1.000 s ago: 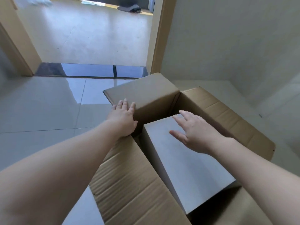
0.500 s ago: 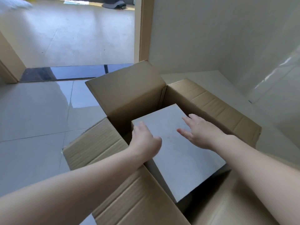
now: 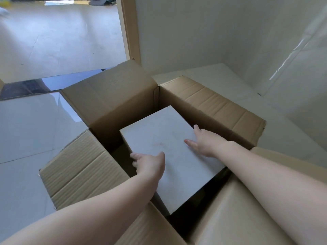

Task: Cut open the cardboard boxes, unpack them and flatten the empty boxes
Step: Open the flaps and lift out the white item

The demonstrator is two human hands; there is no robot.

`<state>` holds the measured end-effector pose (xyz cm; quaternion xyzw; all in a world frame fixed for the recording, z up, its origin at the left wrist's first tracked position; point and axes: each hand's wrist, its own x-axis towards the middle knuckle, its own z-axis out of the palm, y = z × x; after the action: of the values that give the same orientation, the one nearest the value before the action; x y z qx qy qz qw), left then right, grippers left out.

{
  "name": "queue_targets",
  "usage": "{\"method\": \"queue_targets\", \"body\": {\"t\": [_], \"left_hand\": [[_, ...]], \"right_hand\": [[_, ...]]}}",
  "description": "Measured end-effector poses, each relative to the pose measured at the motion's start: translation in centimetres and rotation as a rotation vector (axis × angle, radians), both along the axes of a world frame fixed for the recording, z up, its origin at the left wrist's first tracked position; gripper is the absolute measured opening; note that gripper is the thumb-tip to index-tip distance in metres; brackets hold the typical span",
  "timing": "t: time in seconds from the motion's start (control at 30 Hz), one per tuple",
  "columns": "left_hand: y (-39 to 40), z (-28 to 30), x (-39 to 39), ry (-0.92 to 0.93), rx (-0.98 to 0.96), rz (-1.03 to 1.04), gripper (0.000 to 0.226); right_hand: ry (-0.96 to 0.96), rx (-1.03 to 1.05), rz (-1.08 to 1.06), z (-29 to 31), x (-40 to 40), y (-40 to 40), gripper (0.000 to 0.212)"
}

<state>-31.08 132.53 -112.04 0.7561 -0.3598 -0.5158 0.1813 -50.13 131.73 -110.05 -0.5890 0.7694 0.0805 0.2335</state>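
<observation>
A large brown cardboard box (image 3: 212, 106) stands open on the floor with its flaps folded outward. Inside it sits a grey inner box (image 3: 159, 131), tilted with its near end low. My left hand (image 3: 150, 165) grips the grey box's left edge, thumb on top and fingers curled down its side. My right hand (image 3: 205, 140) grips the right edge, thumb lying on the top face and fingers reaching down between the grey box and the cardboard wall. The parts of the grey box below its top face are mostly hidden.
Glossy pale floor tiles (image 3: 26, 129) lie to the left. A white wall (image 3: 185, 32) and corner stand close behind the box. A wooden door frame (image 3: 131, 32) opens onto another room with a beige floor (image 3: 62, 36).
My left hand left the far flap and came down onto the grey box's left edge. My right hand slid from the top face to its right edge. The view swung to the right.
</observation>
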Motion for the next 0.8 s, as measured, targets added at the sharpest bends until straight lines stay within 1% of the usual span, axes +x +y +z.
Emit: {"method": "queue_targets", "body": {"t": [0.13,0.37,0.47,0.57,0.67,0.8], "left_hand": [[0.1,-0.9,0.2,0.04,-0.035,0.082,0.087],[0.0,-2.3,0.3,0.074,-0.133,0.167,0.092],[-0.1,-2.5,0.2,0.103,-0.143,0.198,0.089],[0.1,-2.5,0.4,0.128,-0.148,0.204,0.079],[0.1,-2.1,0.6,0.151,-0.174,0.203,0.074],[-0.8,-0.7,1.4,0.237,-0.216,0.141,0.068]], "right_hand": [[-0.092,-0.009,-0.006,-1.1,-0.2,-0.5,0.081],[-0.315,-0.05,-0.148,-2.4,-1.6,-1.1,0.077],[-0.376,-0.074,-0.198,-3.0,-1.6,-1.4,0.068],[-0.357,-0.12,-0.23,-3.1,-1.1,-1.7,0.069],[-0.312,-0.161,-0.213,-2.9,-1.2,-1.5,0.064],[-0.284,-0.216,-0.198,-1.0,-1.5,-1.2,0.065]]}}
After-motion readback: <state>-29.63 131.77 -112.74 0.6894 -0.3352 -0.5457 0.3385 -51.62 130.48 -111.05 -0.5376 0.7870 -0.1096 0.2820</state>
